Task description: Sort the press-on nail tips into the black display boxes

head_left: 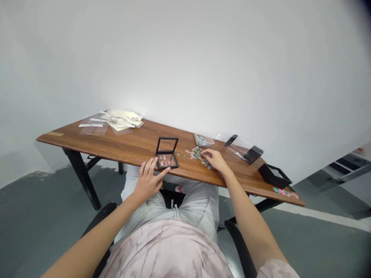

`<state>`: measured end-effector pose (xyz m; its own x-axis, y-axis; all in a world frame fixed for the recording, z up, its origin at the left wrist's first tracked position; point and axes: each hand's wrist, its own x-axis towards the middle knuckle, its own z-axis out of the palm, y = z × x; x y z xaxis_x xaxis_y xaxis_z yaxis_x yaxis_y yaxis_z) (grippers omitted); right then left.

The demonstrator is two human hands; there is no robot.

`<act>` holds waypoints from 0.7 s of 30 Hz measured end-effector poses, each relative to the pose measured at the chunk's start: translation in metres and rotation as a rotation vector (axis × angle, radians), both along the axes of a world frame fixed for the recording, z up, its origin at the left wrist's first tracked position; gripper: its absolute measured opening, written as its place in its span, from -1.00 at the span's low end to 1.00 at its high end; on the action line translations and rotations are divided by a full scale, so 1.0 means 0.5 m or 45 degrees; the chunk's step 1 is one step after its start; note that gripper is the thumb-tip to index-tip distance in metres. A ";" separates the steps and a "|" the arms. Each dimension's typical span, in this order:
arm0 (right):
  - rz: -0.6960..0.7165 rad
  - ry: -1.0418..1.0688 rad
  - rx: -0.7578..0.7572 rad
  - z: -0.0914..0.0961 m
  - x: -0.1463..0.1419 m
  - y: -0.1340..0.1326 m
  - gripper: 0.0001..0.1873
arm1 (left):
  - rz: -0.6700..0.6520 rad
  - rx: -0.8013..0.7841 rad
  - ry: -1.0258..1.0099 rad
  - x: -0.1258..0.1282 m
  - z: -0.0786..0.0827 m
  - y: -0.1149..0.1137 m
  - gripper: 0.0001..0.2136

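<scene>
Beads lay in a messy pile on the wood table, and the right hand was down on them with its fingers bent, but it was hard to tell if it had hold of any. The left hand was open, with one finger just at the edge of a little black box. Its lid stood up, so the inside showed. The box sat near the pile, so both were easy to reach.

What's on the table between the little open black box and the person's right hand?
The head view shows a few small loose greenish pieces on the wooden table, between the open box and right hand.
</scene>
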<state>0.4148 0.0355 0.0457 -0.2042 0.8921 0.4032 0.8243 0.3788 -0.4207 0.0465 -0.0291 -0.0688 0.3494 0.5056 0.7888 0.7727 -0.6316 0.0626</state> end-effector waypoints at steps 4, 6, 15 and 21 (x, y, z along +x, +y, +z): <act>-0.051 0.014 0.068 0.000 0.003 -0.007 -0.78 | 0.000 -0.006 0.004 0.000 0.000 0.002 -0.23; -0.029 0.009 0.080 0.005 -0.002 -0.015 -0.80 | -0.004 -0.009 0.004 0.000 -0.001 0.003 -0.23; 0.042 -0.151 -0.167 0.028 -0.018 -0.025 -0.87 | -0.010 -0.021 -0.014 0.000 0.000 -0.001 -0.21; -0.073 -0.201 -0.024 0.022 -0.012 -0.002 -0.84 | -0.007 -0.021 -0.004 0.001 0.003 -0.001 -0.22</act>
<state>0.4091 0.0342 0.0566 -0.2119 0.9113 0.3531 0.9008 0.3222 -0.2910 0.0467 -0.0298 -0.0673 0.3499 0.5168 0.7814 0.7692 -0.6345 0.0752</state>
